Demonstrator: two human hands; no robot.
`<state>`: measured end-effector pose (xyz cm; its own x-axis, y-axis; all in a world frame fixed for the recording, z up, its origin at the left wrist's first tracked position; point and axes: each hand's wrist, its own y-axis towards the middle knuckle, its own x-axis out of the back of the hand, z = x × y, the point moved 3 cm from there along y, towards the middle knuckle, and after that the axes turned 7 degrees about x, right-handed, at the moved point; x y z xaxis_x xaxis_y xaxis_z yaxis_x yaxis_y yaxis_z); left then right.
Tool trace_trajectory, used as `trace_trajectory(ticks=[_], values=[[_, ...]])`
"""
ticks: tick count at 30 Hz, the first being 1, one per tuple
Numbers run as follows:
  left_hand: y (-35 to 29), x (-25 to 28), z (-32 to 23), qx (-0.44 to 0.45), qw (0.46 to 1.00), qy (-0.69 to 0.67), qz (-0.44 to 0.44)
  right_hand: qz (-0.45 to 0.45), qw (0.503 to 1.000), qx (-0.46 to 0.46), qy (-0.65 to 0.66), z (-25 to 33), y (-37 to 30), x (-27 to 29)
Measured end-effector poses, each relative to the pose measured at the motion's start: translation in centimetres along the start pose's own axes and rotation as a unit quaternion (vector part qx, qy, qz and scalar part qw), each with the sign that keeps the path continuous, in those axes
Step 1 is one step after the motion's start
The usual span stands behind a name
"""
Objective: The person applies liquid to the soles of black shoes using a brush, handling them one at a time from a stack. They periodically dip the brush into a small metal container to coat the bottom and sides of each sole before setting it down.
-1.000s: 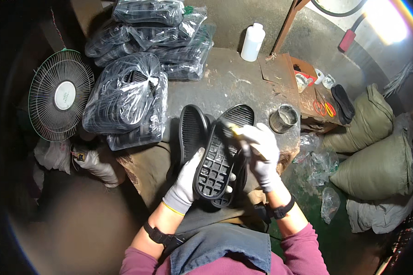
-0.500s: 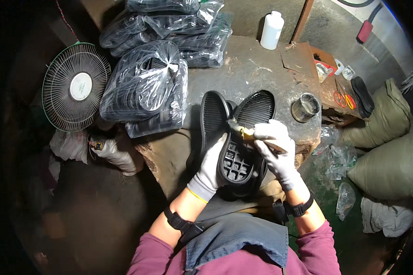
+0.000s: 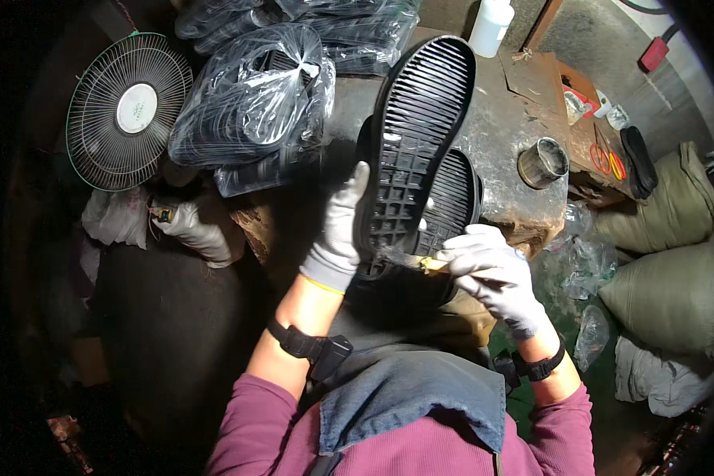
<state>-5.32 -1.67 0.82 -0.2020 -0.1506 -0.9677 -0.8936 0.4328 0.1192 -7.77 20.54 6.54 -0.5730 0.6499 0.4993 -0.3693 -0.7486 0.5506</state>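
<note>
My gloved left hand (image 3: 343, 222) grips a black shoe sole (image 3: 404, 151) by its left edge, raised and tilted with its ribbed and gridded inside facing me. In my gloved right hand (image 3: 492, 270) is a brush (image 3: 430, 264), pinched by its handle. Its bristles touch the lower end of the raised sole. Behind and to the right lies another black sole (image 3: 452, 194), partly covered by the first. A dark edge of a further sole shows at the left, mostly hidden. The left fingertips behind the sole are largely out of sight.
A worn worktable (image 3: 496, 119) carries a metal can (image 3: 543, 163), a white bottle (image 3: 492, 28) and clear bags of soles (image 3: 246, 103). Scissors (image 3: 608, 159) lie on a side shelf. A fan (image 3: 135, 107) stands at the left; green sacks (image 3: 670, 293) sit at the right.
My left hand has raised the sole toward me and turned its inside more into view. The brush has gone from the sole's middle rim down to its lower end.
</note>
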Motion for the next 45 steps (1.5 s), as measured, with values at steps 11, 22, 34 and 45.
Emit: trace_trajectory(ticks=[11,22,34,45], values=[[-1.9,-1.6,-1.5,-0.126,0.961,0.19,-0.155,-0.075,0.991,-0.114,0.002,0.0,2.8,-1.7],[-1.6,-3.4,0.2,-0.085,0.902,0.378,-0.188,-0.17,0.97,-0.161,-0.059,-3.0,6.3,3.9],[-2.6,-0.2,3.0,-0.009,0.986,-0.083,-0.145,-0.337,0.935,-0.095,-0.05,-9.6,7.9,9.8],[-2.6,-1.8,2.8,0.024,0.995,-0.067,-0.074,-0.346,0.929,-0.048,-0.118,-9.1,6.9,0.6]])
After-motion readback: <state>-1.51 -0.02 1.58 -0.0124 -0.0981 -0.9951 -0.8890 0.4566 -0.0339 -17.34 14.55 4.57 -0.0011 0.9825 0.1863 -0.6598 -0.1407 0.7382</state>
